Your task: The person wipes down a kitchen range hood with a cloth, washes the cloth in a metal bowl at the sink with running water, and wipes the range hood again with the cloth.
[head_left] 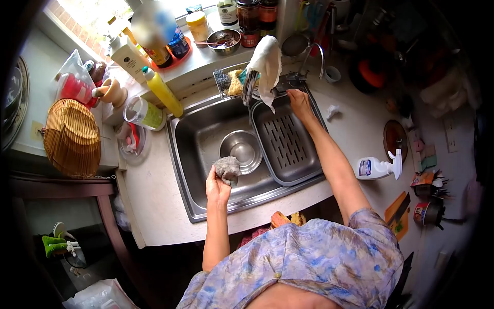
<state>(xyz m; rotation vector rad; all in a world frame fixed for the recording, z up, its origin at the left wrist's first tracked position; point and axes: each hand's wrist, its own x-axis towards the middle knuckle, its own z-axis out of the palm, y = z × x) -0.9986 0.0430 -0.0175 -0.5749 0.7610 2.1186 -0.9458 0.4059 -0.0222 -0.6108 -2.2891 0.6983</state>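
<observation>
A crumpled grey cloth (227, 169) is gripped in my left hand (218, 190), over the front of the steel sink (193, 154). Just beyond the cloth, a round metal bowl (241, 141) sits in the basin. My right hand (300, 104) is at the back right of the sink, fingers curled in beside the faucet base (294, 81); what they hold, if anything, is hidden. A white cloth (265, 64) hangs over the faucet spout. Under it, a slotted drain tray (285, 141) fills the sink's right side.
Behind the sink stand a yellow bottle (163, 92), a sponge caddy (230, 82) and several jars (248, 15). A clear tub (145, 113) is left of the basin. On the right counter are a white spray bottle (378, 167) and a crumpled tissue (333, 111).
</observation>
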